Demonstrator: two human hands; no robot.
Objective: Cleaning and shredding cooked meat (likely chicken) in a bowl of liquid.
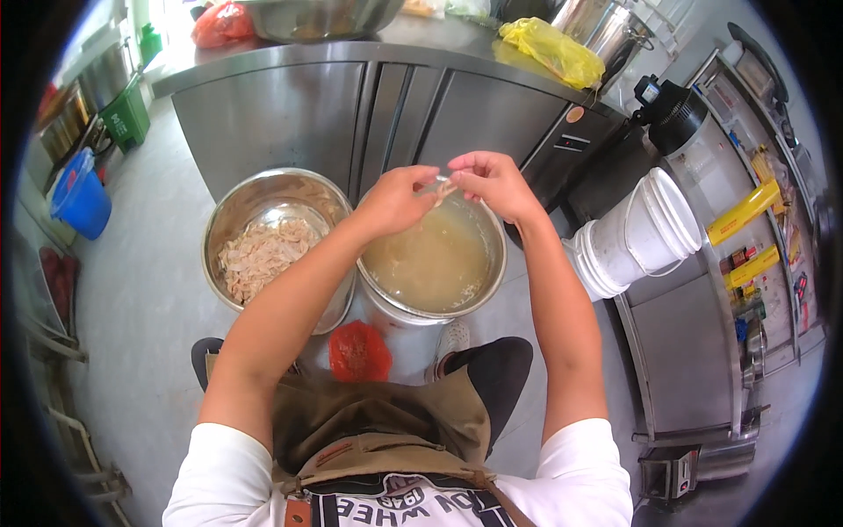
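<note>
My left hand and my right hand meet over the far rim of a steel basin. Between their fingertips is a small pale strip of food, possibly meat, pinched from both sides. Cloudy yellowish liquid fills much of this basin, with whitish bits along its inner edge. To the left stands a second steel basin, holding a heap of pale shredded pieces. My left forearm hides part of that heap and of the basin's near side.
A red plastic bag is on the floor near my feet. Ahead runs a steel counter bearing a large basin and a yellow bag. Stacked white buckets stand right, before shelving. A blue bucket is far left.
</note>
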